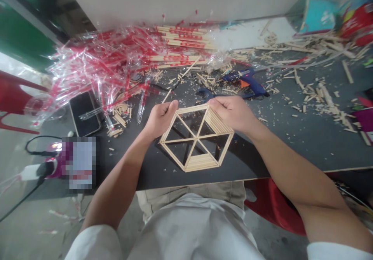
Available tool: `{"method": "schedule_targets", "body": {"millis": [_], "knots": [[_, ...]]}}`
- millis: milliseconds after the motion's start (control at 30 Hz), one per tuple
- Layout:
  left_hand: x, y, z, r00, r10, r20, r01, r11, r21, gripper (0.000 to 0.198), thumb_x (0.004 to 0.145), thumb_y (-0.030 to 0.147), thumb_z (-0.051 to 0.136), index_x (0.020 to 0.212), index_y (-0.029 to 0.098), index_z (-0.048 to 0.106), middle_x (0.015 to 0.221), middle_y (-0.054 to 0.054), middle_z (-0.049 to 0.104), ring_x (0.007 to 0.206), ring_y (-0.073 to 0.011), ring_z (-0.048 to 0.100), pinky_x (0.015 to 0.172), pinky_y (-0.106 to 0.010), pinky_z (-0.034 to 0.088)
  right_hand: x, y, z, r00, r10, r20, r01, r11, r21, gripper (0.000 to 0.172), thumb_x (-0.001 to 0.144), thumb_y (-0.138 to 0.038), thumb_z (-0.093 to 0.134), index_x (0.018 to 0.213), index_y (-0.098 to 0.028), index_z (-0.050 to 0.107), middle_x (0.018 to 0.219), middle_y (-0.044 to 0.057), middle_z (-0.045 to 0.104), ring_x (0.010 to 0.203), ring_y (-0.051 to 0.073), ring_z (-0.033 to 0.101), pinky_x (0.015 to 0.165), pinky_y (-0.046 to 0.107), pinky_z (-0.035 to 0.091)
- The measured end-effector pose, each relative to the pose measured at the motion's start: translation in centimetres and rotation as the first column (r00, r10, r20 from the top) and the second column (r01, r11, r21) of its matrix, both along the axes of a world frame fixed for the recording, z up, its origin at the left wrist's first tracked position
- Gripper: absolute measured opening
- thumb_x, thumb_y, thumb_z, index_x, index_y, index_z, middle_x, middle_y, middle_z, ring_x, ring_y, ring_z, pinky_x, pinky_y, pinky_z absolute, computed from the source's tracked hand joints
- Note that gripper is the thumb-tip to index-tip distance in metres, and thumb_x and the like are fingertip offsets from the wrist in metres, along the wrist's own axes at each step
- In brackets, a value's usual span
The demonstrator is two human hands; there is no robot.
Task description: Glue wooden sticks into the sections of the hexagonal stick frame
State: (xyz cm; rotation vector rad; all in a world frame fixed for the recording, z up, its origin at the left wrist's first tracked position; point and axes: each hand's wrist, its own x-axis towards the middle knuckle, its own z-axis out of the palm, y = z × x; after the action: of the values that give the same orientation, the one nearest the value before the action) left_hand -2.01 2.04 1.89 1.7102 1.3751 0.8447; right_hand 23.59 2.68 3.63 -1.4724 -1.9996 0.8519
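Observation:
A hexagonal frame of thin wooden sticks [190,138], with spokes meeting at its middle, is held just over the dark table. Two of its triangular sections are filled with rows of sticks, one at the upper right and one at the bottom. My left hand [161,116] is closed on the upper left edge, thumb on top. A stick end [167,96] shows just beyond that hand; I cannot tell if it is held. On the upper right edge, my right hand [233,112] is closed too, its thumb near the top corner. The fingers underneath are hidden.
A blue glue gun [247,82] lies beyond my right hand. Red-and-clear plastic wrappers [96,69] heap at the back left, beside bundled chopsticks [186,38]. Cut stick pieces [320,93] litter the right. A black phone [85,114] and a purple power strip [60,161] sit left.

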Motion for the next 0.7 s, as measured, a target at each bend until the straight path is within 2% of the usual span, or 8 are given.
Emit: {"method": "schedule_targets", "body": {"millis": [100,233,367,433,533,600,700], "knots": [[-0.08,0.02,-0.01,1.000,-0.001,-0.005,0.001,1.000,0.004,0.065,0.102,0.071,0.043,0.061,0.021,0.047,0.052,0.002,0.042,0.051,-0.0106,0.038,0.049,-0.027,0.026,-0.09,-0.16,-0.01,0.999,-0.021,-0.040,0.021,1.000,0.011,0.050,0.102,-0.050,0.047,0.062,-0.021,0.049,0.061,0.001,0.052,0.061,0.015,0.049,0.062,0.032,0.036],[-0.17,0.04,0.02,1.000,-0.004,0.004,0.004,1.000,0.016,0.065,0.101,0.072,0.042,0.062,0.021,0.047,0.052,0.002,0.041,0.050,-0.0104,0.037,0.049,-0.027,0.025,-0.23,-0.43,0.35,0.992,-0.001,-0.128,-0.004,0.999,-0.043,0.046,0.094,-0.061,0.062,0.073,-0.020,0.066,0.065,0.001,0.061,0.061,0.015,0.051,0.058,0.031,0.037],[-0.11,-0.01,0.21,1.000,-0.015,0.006,0.015,1.000,0.013,0.065,0.102,0.072,0.042,0.062,0.021,0.047,0.051,0.002,0.041,0.050,-0.0104,0.036,0.049,-0.027,0.024,-0.20,-0.36,0.63,0.992,0.049,-0.115,-0.055,0.997,-0.048,0.040,0.092,-0.057,0.065,0.081,-0.020,0.073,0.069,0.002,0.068,0.063,0.015,0.054,0.060,0.030,0.039],[-0.09,-0.05,0.34,1.000,-0.021,-0.009,0.021,1.000,0.005,0.065,0.102,0.071,0.042,0.061,0.021,0.047,0.051,0.002,0.040,0.050,-0.0104,0.036,0.049,-0.027,0.025,-0.12,-0.25,0.67,0.995,0.058,-0.078,-0.060,0.998,-0.020,0.041,0.096,-0.053,0.060,0.074,-0.020,0.068,0.067,0.001,0.065,0.063,0.014,0.052,0.061,0.030,0.038],[-0.12,-0.06,0.38,0.999,-0.024,-0.042,0.024,1.000,-0.005,0.065,0.103,0.069,0.042,0.060,0.020,0.047,0.051,0.002,0.040,0.051,-0.0102,0.036,0.050,-0.027,0.025,0.00,-0.14,0.70,0.999,0.042,-0.007,-0.042,0.999,-0.004,0.051,0.100,-0.051,0.052,0.059,-0.021,0.045,0.057,-0.001,0.046,0.057,0.012,0.042,0.059,0.031,0.031],[-0.17,-0.04,0.30,0.998,-0.024,-0.049,0.023,1.000,-0.010,0.064,0.103,0.068,0.043,0.060,0.020,0.048,0.052,0.002,0.040,0.051,-0.0101,0.036,0.050,-0.027,0.025,0.01,-0.14,0.72,1.000,0.024,0.001,-0.024,1.000,-0.003,0.055,0.101,-0.053,0.049,0.058,-0.022,0.033,0.055,-0.002,0.036,0.055,0.012,0.036,0.058,0.032,0.028],[-0.24,0.02,0.18,0.999,-0.021,-0.046,0.020,1.000,-0.009,0.064,0.103,0.067,0.043,0.061,0.020,0.049,0.052,0.002,0.040,0.051,-0.0101,0.036,0.051,-0.027,0.025,-0.03,-0.24,0.79,0.999,0.012,-0.045,-0.012,1.000,0.000,0.059,0.100,-0.062,0.049,0.059,-0.023,0.034,0.055,-0.002,0.036,0.056,0.012,0.036,0.058,0.032,0.029]]}}
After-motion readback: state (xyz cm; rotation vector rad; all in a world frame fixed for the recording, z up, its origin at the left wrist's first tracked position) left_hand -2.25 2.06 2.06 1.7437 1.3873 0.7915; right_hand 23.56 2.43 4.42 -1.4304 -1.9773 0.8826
